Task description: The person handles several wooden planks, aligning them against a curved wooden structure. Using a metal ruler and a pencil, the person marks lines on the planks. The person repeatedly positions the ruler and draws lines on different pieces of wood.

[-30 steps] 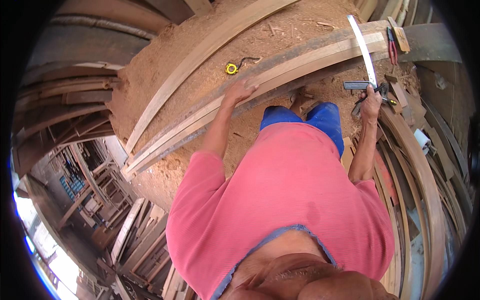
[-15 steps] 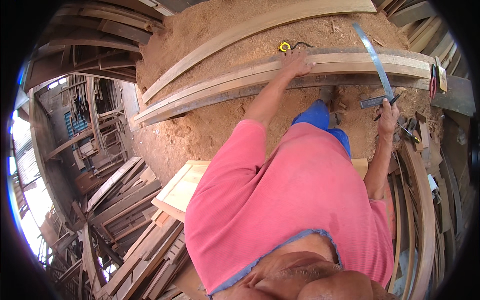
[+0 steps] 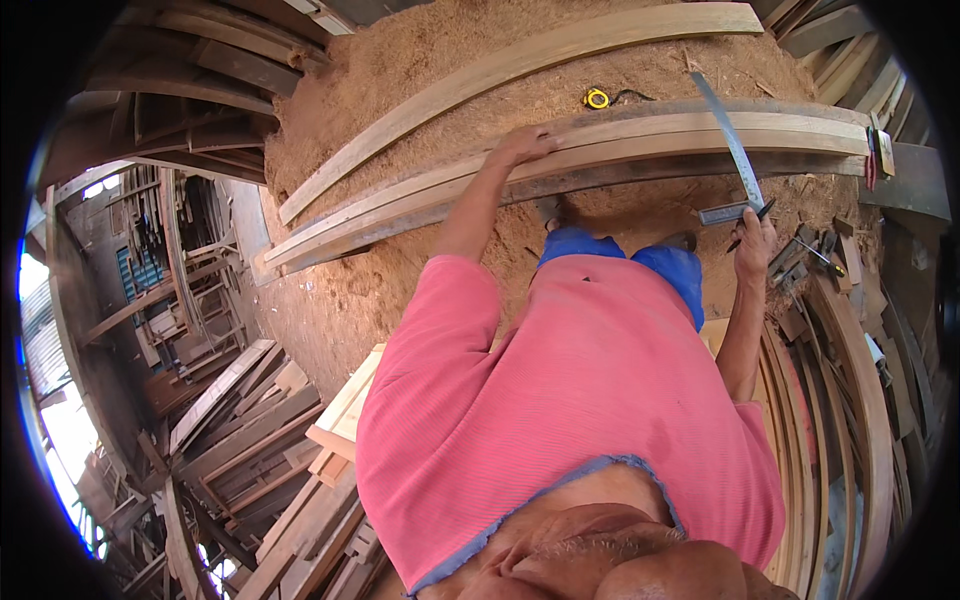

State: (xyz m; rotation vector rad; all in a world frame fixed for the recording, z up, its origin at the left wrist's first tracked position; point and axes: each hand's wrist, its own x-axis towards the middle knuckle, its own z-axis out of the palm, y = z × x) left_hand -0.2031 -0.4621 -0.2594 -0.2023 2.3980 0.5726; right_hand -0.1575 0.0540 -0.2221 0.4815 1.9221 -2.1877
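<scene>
My right hand (image 3: 756, 240) is closed on the stock of a try square (image 3: 738, 150), along with a dark pencil-like marker (image 3: 764, 212). The square's long metal blade reaches away across two pale planks (image 3: 640, 142) lying side by side. On these planks, left of their middle, rests my left hand (image 3: 526, 146), fingers stretched out and palm down. The planks lie along a darker beam (image 3: 610, 168). A yellow tape measure (image 3: 596, 98) with a dark strap sits just beyond them. At their right end are red-handled pliers (image 3: 871, 160), partly edge-on.
Another long plank (image 3: 520, 75) lies farther off, over sawdust (image 3: 400, 60). Stacked timber (image 3: 845, 400) stands close on my right, with a screwdriver (image 3: 828, 262) near loose offcuts. A pale wooden panel (image 3: 345, 410) and piled boards (image 3: 300, 520) are at my left.
My left hand has slid left along the planks. The right hand, still holding the square and marker, has shifted slightly left and nearer. My body and feet have stepped left.
</scene>
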